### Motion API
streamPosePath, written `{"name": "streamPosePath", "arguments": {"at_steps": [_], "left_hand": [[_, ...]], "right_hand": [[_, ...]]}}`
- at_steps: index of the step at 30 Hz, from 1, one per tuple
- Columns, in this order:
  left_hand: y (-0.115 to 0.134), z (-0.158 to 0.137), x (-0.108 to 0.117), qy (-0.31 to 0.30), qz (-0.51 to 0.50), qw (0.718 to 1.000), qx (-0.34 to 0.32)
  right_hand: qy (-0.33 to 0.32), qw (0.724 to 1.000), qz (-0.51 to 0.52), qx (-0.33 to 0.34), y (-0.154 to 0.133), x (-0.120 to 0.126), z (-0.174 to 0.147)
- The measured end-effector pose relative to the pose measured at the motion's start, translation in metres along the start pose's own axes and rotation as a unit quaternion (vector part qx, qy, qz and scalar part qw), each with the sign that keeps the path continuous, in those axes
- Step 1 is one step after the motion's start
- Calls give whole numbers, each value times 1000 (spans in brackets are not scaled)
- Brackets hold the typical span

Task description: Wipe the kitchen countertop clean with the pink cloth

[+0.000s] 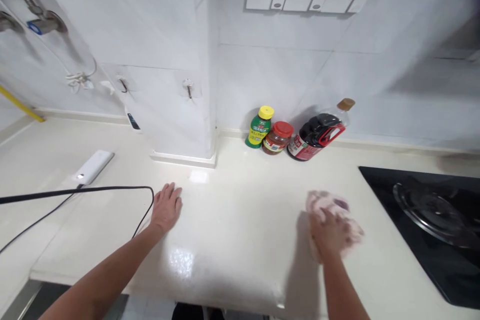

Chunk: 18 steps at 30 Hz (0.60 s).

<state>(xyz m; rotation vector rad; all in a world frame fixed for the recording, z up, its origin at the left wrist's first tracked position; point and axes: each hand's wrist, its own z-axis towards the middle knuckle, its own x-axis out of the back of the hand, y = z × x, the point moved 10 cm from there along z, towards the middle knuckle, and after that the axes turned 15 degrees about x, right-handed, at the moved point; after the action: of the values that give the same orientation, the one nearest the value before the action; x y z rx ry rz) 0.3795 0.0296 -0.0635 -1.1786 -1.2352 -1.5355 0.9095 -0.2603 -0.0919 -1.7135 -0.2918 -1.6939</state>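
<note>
The likeliest trouble is on the right: the pink cloth (318, 200) lies on the cream countertop (240, 220) just beside the black gas hob (446, 266), and a wide sweep that way could catch its edge or burner. A long push toward the wall might bump the soy sauce bottle (309, 140), the red-lidded jar (276, 138) or the yellow-capped green bottle (258, 130), which stand close together there; the tall soy sauce bottle, with its handle sticking out, seems the easiest to snag. On the other side, a black cable (112, 188) loops close by the left wrist, so a careless shift of that arm could drag it and the white power bank (93, 166)

As for grip, the right hand (330, 232) presses down over the cloth, fingers bunched on the fabric; blur hides how tightly they curl. The left hand (167, 206) lies palm down on the countertop, fingers slightly spread, holding nothing; whether the cable touches its wrist, I cannot tell
</note>
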Motion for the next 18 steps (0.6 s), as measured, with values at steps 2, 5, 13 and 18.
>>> {"name": "streamPosePath", "arguments": {"at_steps": [2,5,13,18], "left_hand": [[1,-1,1,1,2,1000,-2],[1,-2,3,4,1,1000,-4],[-3,-2,4,-8,-8,1000,-11],[-3,-2,3,-10,-20,1000,-2]], "right_hand": [[-19,991,21,133,-102,-18,-2],[-84,956,59,274,-238,-47,-40],[-252,769,194,555,-365,-49,-249],[-240,795,159,535,-251,-24,-261]]}}
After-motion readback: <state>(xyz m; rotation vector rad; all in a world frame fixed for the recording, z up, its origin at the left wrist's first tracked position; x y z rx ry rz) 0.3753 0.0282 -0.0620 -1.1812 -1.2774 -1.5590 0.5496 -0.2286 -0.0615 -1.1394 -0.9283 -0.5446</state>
